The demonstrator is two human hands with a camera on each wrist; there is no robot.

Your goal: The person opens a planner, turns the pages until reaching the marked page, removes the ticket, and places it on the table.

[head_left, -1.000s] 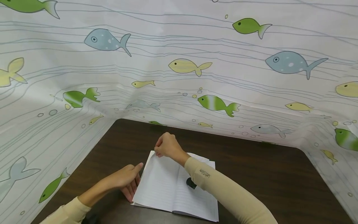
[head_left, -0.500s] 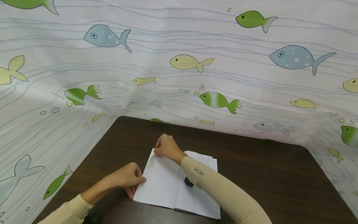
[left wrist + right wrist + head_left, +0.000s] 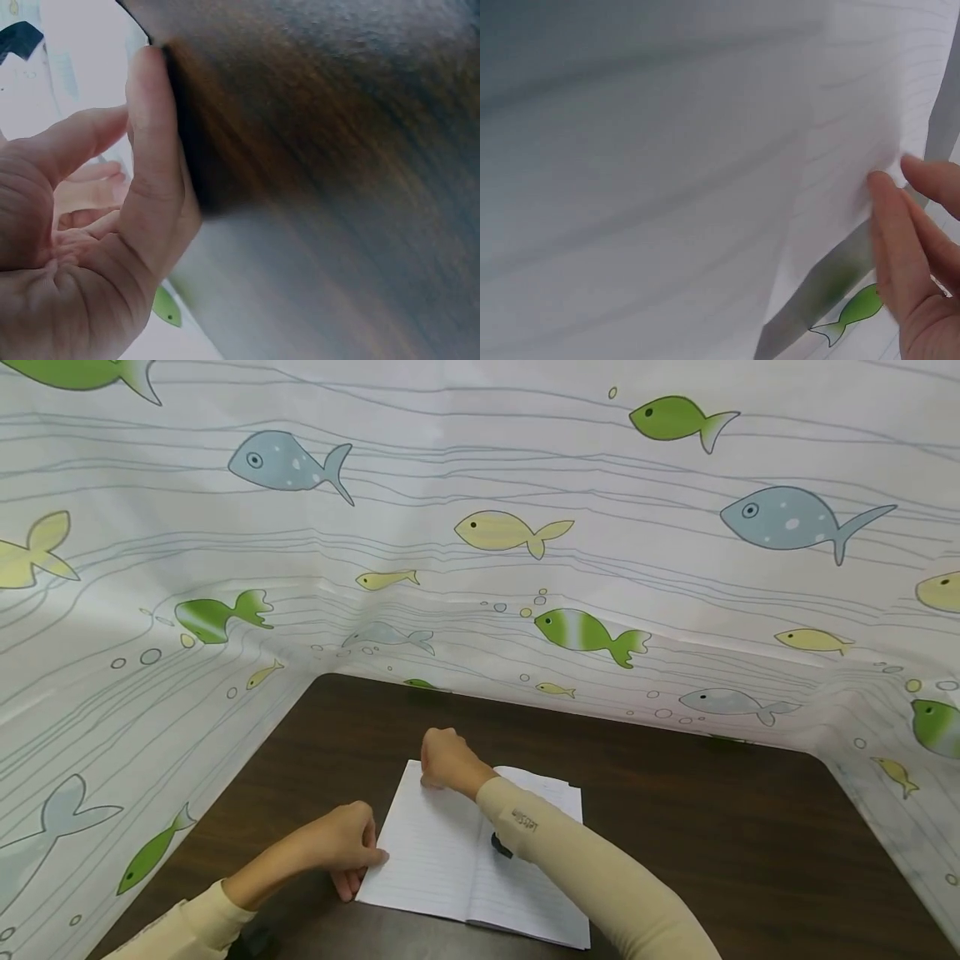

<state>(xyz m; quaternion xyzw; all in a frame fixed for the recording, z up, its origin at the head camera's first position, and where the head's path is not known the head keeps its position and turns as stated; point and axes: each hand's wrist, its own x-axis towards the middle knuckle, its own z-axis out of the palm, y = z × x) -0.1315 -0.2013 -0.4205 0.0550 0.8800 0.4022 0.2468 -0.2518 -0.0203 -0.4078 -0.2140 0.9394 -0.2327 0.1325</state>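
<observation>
- Left hand (image 3: 341, 843): thumb over the left edge of the open notebook (image 3: 442, 860), other fingers beside that edge; cannot tell whether paper is nipped between. Position probably steadies the page.
- Right hand (image 3: 447, 760): thumb and fingertips close together at the left page's top; cannot tell if the sheet is caught. Placement suggests controlling the far corner, near hand managing the side.
- Right sleeve (image 3: 585, 877) crosses above the right page, presumably for that reach.
- Notebook lies on the dark table (image 3: 690, 835), right of the left hand, below the right.
</observation>
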